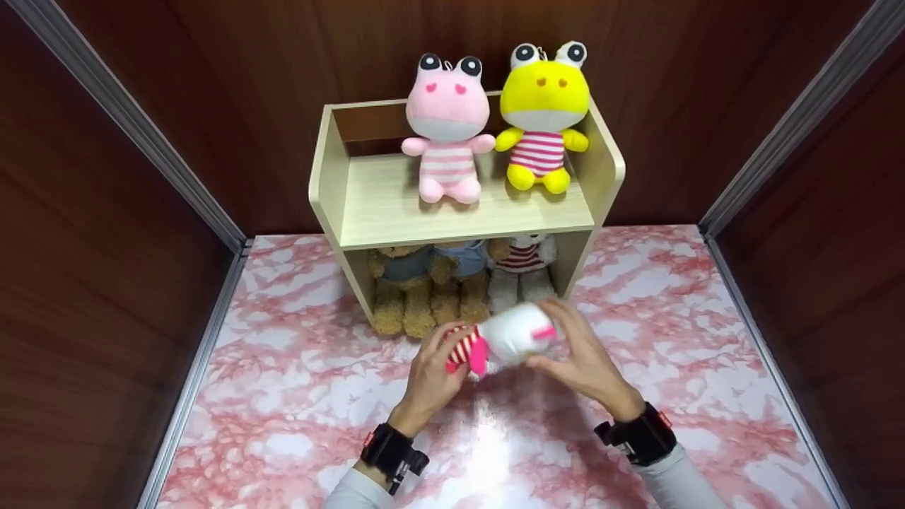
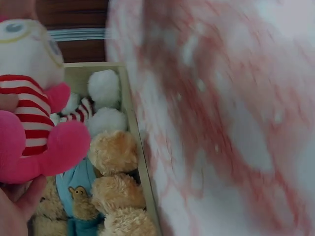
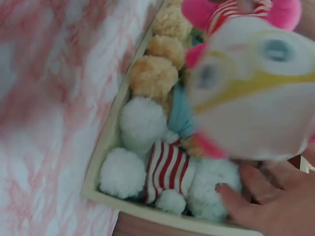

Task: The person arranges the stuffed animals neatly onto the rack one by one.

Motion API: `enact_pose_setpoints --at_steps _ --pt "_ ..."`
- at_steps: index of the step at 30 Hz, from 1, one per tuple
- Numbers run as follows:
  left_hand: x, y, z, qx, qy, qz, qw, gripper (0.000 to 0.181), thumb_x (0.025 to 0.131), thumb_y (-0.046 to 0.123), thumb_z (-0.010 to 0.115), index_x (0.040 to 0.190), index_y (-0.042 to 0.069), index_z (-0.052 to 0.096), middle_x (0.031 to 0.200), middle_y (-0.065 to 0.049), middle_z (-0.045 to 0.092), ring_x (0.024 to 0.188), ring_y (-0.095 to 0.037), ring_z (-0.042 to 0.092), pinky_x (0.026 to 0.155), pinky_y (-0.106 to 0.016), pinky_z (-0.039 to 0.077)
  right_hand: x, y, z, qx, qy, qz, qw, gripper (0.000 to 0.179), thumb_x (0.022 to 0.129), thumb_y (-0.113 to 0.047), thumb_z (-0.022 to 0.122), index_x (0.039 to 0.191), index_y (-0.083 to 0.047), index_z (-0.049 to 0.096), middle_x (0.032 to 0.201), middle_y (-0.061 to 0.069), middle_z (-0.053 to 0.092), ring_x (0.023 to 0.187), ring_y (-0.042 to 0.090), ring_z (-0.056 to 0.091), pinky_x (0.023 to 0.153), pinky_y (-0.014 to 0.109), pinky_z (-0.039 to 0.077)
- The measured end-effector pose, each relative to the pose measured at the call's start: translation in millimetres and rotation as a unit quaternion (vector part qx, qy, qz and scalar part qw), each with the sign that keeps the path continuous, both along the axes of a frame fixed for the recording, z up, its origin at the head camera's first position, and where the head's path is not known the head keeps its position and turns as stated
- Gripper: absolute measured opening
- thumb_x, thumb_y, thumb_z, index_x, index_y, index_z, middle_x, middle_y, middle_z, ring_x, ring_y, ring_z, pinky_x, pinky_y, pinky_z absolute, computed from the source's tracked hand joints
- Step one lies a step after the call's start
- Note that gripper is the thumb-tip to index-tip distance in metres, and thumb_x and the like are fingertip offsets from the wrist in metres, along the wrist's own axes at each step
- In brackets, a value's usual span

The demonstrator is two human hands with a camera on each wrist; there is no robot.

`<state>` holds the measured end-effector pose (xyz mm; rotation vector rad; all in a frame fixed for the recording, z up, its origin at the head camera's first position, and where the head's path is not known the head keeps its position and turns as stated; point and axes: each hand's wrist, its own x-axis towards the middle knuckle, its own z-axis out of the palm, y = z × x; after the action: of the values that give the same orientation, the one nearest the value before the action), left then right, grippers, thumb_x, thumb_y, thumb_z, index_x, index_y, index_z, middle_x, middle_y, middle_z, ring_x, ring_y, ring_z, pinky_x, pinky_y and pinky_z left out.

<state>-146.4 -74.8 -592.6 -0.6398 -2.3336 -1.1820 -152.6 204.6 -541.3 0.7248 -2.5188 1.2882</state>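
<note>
A plush toy [image 1: 515, 334] with a white head, pink limbs and a red-and-white striped body is held sideways in front of the shelf. My left hand [image 1: 437, 371] grips it by the body and legs. At the other end, my right hand [image 1: 581, 353] holds the head between thumb and fingers. Yellow glasses frames and round eyes show on the plush toy [image 3: 256, 93] in the right wrist view, where the head is blurred. In the left wrist view its pink feet face the camera, and only part of the left hand [image 2: 22, 206] shows.
A pale wooden shelf [image 1: 466, 239] stands against the back wall. Pink [image 1: 449, 127] and yellow [image 1: 544, 116] frog plushes sit on its upper board. Below are two brown teddy bears [image 1: 403, 304] and a white bear [image 1: 524, 272]. Marbled floor [image 1: 297, 410] surrounds it, between dark side walls.
</note>
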Motion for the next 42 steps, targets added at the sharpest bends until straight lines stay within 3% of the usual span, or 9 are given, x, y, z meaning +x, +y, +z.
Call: enact_pose_setpoints --at_steps 2,6,14,21,28,30,33,37,42 --pt "0.3 -2.3 1.4 0.077 -0.055 0.002 0.9955 0.06 0.075 -0.007 0.084 0.131 0.006 0.065 0.134 -0.015 0.061 0.123 -0.037 0.061 0.103 -0.049 0.053 -2.0 2.6 -1.5 -0.031 0.011 -0.014 0.9994 0.098 0.078 -0.043 0.088 0.156 -0.005 0.042 0.158 0.024 0.039 0.142 0.043 0.041 0.11 0.073 0.033" --pt "0.5 -7.2 4.0 0.203 -0.134 0.007 0.97 0.055 0.082 -0.005 0.082 0.133 -0.003 0.062 0.133 -0.021 0.063 0.12 -0.037 0.063 0.104 -0.044 0.053 -5.9 2.1 -6.7 -0.059 0.011 -0.037 0.9975 0.101 0.077 -0.026 0.091 0.158 -0.003 0.036 0.159 0.023 0.039 0.143 0.041 0.04 0.113 0.067 0.034" --pt "7.3 -3.5 15.1 0.356 -0.252 -0.049 0.8983 0.054 0.096 0.007 0.073 0.144 -0.004 0.051 0.128 -0.019 0.066 0.115 -0.022 0.064 0.1 -0.033 0.051 -5.9 -16.0 -21.2 -0.048 0.003 0.008 0.9988 0.067 0.083 -0.014 0.086 0.143 -0.004 0.058 0.147 0.017 0.056 0.135 0.035 0.051 0.111 0.062 0.038" --pt "9.1 5.5 20.1 0.384 -0.285 -0.051 0.8766 0.053 0.098 0.013 0.07 0.144 -0.002 0.05 0.129 -0.014 0.064 0.12 -0.024 0.059 0.107 -0.036 0.046 -1.4 -44.9 -28.4 -0.073 -0.031 0.035 0.9962 0.043 0.088 -0.018 0.084 0.128 -0.01 0.07 0.127 0.002 0.071 0.118 0.025 0.065 0.098 0.051 0.053" --pt "8.3 6.0 23.4 0.398 -0.312 -0.058 0.8607 0.054 0.099 0.017 0.069 0.146 -0.002 0.048 0.132 -0.013 0.063 0.123 -0.023 0.059 0.11 -0.035 0.044 -3.5 -68.1 -23.0 -0.135 -0.086 -0.003 0.9871 0.026 0.089 -0.01 0.081 0.114 -0.012 0.075 0.112 0.0 0.075 0.099 0.021 0.07 0.091 0.048 0.057" --pt "8.0 4.5 24.4 0.401 -0.315 -0.058 0.8585 0.053 0.1 0.017 0.069 0.144 -0.002 0.049 0.131 -0.012 0.064 0.122 -0.022 0.059 0.109 -0.034 0.045 -3.1 -74.2 -18.9 -0.145 -0.097 -0.017 0.9845 0.025 0.09 -0.007 0.08 0.114 -0.008 0.075 0.109 0.004 0.075 0.097 0.021 0.07 0.091 0.048 0.057" --pt "7.0 2.1 25.8 0.392 -0.303 -0.062 0.8665 0.051 0.099 0.014 0.069 0.142 -0.004 0.05 0.13 -0.014 0.064 0.12 -0.023 0.06 0.107 -0.034 0.047 0.3 -83.8 -7.4 -0.156 -0.098 -0.026 0.9826 0.023 0.091 -0.001 0.077 0.114 0.0 0.073 0.106 0.01 0.075 0.096 0.024 0.071 0.091 0.044 0.058" --pt "5.0 -1.6 30.9 0.354 -0.257 -0.051 0.8978 0.053 0.095 0.01 0.076 0.14 -0.005 0.053 0.126 -0.016 0.066 0.115 -0.023 0.063 0.101 -0.034 0.052 6.8 -93.2 12.1 -0.171 -0.081 -0.023 0.9816 0.02 0.09 0.005 0.074 0.11 0.005 0.071 0.102 0.014 0.075 0.094 0.026 0.072 0.088 0.039 0.06" --pt "0.5 -10.9 43.9 0.298 -0.218 0.012 0.9295 0.043 0.091 0.009 0.08 0.127 -0.006 0.062 0.112 -0.018 0.071 0.098 -0.021 0.067 0.087 -0.03 0.056 9.9 -97.3 22.5 -0.19 -0.064 -0.014 0.9796 0.02 0.092 0.005 0.073 0.112 0.005 0.07 0.105 0.014 0.073 0.097 0.019 0.071 0.089 0.034 0.059"
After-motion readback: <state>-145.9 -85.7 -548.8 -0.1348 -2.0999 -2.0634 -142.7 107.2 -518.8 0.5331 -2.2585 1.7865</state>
